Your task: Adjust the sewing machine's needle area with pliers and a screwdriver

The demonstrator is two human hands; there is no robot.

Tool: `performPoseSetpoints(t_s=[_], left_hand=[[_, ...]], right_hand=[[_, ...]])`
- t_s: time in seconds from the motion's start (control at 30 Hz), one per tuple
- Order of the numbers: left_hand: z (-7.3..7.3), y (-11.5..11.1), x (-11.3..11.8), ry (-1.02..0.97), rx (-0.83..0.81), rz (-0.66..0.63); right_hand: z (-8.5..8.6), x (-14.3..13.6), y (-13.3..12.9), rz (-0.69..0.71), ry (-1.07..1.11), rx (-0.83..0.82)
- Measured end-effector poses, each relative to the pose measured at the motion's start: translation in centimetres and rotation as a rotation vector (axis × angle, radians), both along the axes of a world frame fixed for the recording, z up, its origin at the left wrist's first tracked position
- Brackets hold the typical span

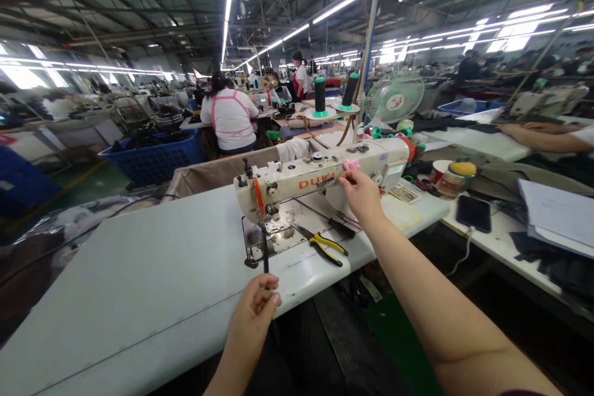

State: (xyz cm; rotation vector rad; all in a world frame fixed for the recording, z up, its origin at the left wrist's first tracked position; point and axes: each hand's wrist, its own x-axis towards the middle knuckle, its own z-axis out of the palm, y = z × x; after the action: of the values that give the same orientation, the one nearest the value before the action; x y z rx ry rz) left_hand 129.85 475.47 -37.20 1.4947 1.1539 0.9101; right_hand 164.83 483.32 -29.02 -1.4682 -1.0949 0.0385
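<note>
A white sewing machine (288, 182) with orange lettering stands on the pale table. From under its needle area a narrow black strip (265, 250) runs toward the table's front edge. My left hand (257, 303) is closed on the strip's near end, fingers bent. Up at the machine's arm, my right hand (359, 192) has its fingers pinched together against the front face, just below a pink object (351, 164); whatever they hold is too small to make out. Yellow-and-black pliers (322, 247) lie on the table between my hands, beside a dark-handled tool (341, 227).
Right of the machine are a phone (473, 213) with a cable, a yellow-topped tin (457, 179) and papers (557, 213). Behind stand thread cones (320, 96), a green fan (394, 99) and a blue basket (155, 154). Another person's arm (547, 136) reaches in at the right.
</note>
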Motion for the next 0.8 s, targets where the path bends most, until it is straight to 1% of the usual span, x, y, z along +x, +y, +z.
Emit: performPoseSetpoints(t_s=[0.13, 0.23, 0.33, 0.47, 0.53, 0.63, 0.7, 0.8], left_hand=[[-0.3, -0.3, 0.0, 0.002, -0.031, 0.022], [-0.5, -0.4, 0.0, -0.012, 0.032, 0.087], [-0.5, -0.2, -0.1, -0.022, 0.128, 0.102], [-0.3, 0.0, -0.4, 0.117, 0.186, 0.037], [-0.2, -0.1, -0.5, 0.145, 0.200, 0.023], [-0.3, -0.5, -0.3, 0.075, 0.211, 0.064], [-0.2, -0.8, -0.1, 0.024, 0.183, 0.092], [0.0, -1.1, 0.1, 0.004, 0.131, 0.108]], right_hand=[[0.2, -0.3, -0.6, -0.058, -0.037, 0.061], [0.0, -0.9, -1.2, -0.087, -0.062, 0.078], [-0.1, -1.9, -1.3, -0.051, -0.104, 0.051], [0.5, -3.1, -0.8, 0.004, -0.138, 0.011], [1.0, -3.5, -0.4, 0.012, -0.135, -0.010], [1.6, -3.8, 0.2, 0.011, -0.104, -0.038], [2.0, -3.8, 0.6, 0.020, -0.067, -0.045], [2.4, -3.5, 0.9, 0.052, 0.024, -0.036]])
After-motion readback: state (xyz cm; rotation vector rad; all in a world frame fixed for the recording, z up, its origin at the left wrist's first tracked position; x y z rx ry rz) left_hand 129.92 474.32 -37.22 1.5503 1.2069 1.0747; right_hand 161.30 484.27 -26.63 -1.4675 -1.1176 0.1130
